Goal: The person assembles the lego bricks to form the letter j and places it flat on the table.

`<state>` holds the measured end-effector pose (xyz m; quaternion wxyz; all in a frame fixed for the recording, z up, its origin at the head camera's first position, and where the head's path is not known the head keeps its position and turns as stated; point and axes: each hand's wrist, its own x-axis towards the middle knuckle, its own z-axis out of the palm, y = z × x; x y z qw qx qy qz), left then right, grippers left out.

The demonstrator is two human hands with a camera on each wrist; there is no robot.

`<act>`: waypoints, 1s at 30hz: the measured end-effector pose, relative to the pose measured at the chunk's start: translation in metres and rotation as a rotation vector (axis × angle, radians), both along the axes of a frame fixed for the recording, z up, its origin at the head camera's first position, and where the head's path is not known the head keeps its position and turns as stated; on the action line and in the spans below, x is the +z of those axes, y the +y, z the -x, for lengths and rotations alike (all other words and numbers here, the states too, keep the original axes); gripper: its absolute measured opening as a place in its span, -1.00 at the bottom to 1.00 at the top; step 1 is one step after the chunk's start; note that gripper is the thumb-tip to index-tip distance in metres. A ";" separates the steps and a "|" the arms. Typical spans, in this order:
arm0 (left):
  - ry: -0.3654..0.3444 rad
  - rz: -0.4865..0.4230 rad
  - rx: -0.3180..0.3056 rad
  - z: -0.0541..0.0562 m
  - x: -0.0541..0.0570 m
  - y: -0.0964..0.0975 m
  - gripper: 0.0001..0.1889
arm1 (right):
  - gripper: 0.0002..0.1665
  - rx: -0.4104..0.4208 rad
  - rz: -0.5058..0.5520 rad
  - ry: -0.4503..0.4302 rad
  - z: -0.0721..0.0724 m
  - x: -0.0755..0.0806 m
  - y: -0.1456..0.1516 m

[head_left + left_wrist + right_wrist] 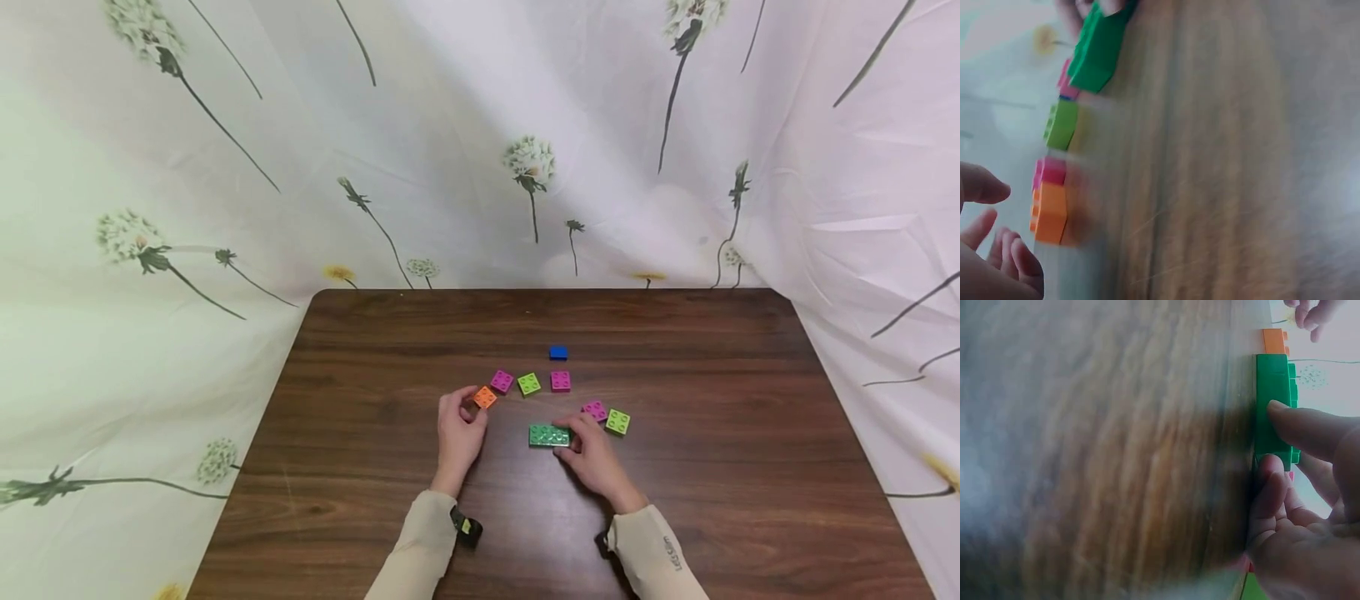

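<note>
This looks like a screened-off indoor corner, a makeshift booth around a single table; whether it stands in a home or a studio cannot be told. Whitish fabric sheeting (450,108), printed with pale dandelion heads (530,158), long dark-green stems and yellow blooms (339,272), hangs creased behind and along both sides of a dark brown, wood-grained tabletop (337,433) with a soft sheen.

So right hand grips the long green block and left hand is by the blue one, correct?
Not the blue one: the left hand is by the orange block, per the head view. The right hand does grip the long green block.
</note>
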<state>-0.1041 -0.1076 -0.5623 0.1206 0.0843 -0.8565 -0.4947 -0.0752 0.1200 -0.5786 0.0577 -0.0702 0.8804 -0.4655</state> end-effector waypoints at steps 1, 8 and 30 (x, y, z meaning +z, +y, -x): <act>-0.009 -0.008 0.012 0.002 0.000 -0.002 -0.61 | -0.57 0.000 0.003 -0.001 0.000 0.001 0.000; -0.176 0.014 -0.072 0.006 0.001 -0.006 -0.50 | -0.59 -0.008 0.019 -0.014 0.001 0.002 0.003; -0.281 0.012 0.024 0.014 -0.006 0.008 -0.60 | -0.54 -0.022 0.015 -0.052 0.003 0.001 0.003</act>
